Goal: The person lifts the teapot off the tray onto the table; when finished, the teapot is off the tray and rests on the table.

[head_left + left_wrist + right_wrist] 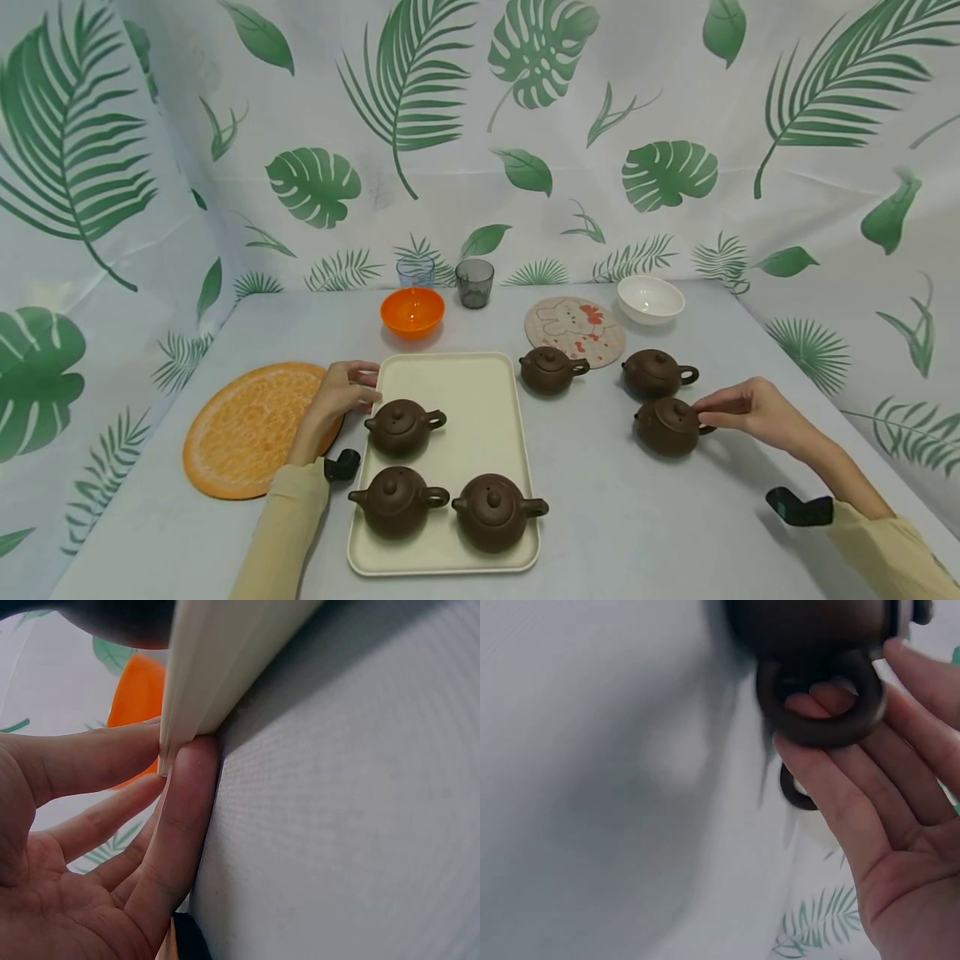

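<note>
An orange round mat (251, 427) lay at the far left of the grey table (615, 517), left of the cream tray (480, 387) that anchored the scene. The person's left hand (341, 393) met the tray's left rim; the left wrist view showed fingers (180, 817) pressed against the raised edge (202, 682), straight rather than curled round it, apparently steadying the tray so it would not slide. Three brown teapots sat on the tray: one (402, 427) near the left hand, two more (397, 500) (495, 510) side by side at the near end.

Behind the tray stood an orange bowl (412, 311), a clear glass (416, 271) and a dark glass (475, 282). Right of the tray, a fourth teapot (550, 369) rested at the edge of a round patterned coaster (581, 321), with a white bowl (649, 298) behind it and a fifth teapot (656, 373) further right.

Furthest from the tray, the right hand (750, 408) gripped the sixth teapot (667, 425) on the table, well right of the tray. The right wrist view showed fingers (840, 780) under and through the ring handle (821, 701), the thumb on top, a hold seemingly chosen because the loop gives the firmest purchase on the round pot. Whether the pot had left the table could not be told.
</note>
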A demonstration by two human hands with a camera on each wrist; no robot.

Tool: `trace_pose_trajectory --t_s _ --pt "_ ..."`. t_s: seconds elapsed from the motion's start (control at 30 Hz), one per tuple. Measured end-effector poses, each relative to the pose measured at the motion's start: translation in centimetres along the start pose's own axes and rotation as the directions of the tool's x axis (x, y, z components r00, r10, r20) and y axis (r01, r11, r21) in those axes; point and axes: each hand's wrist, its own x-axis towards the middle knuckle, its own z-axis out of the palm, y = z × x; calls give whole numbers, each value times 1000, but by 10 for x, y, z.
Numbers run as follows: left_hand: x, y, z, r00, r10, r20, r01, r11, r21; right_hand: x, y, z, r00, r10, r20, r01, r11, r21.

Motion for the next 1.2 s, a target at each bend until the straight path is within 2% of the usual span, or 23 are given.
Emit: trace_pose_trajectory --t_s 0.17,0.33,0.47,0.57,0.8,0.97,1.2 --pt "1 0 -1 1000 9 7 -9 1000 8 11 -18 3 996 -20 -88 24 999 39" --pt "1 0 -1 1000 8 3 -8 1000 9 37 -51 21 992 -89 -93 94 994 57" --pt "0 -1 -3 1000 14 0 -14 1000 9 64 -80 49 988 -156 -9 156 981 118" --pt "0 -1 -3 1000 17 3 -17 1000 7 84 -103 75 976 -207 73 194 968 157" --pt "0 -2 -2 1000 19 12 -18 1000 -7 119 -156 132 915 -357 190 329 930 166" --pt "0 -2 -2 1000 22 10 -22 1000 -2 136 -184 159 886 -389 252 363 920 144" --pt "1 0 -2 1000 18 14 -18 1000 -6 145 -201 182 866 -389 316 383 920 84"
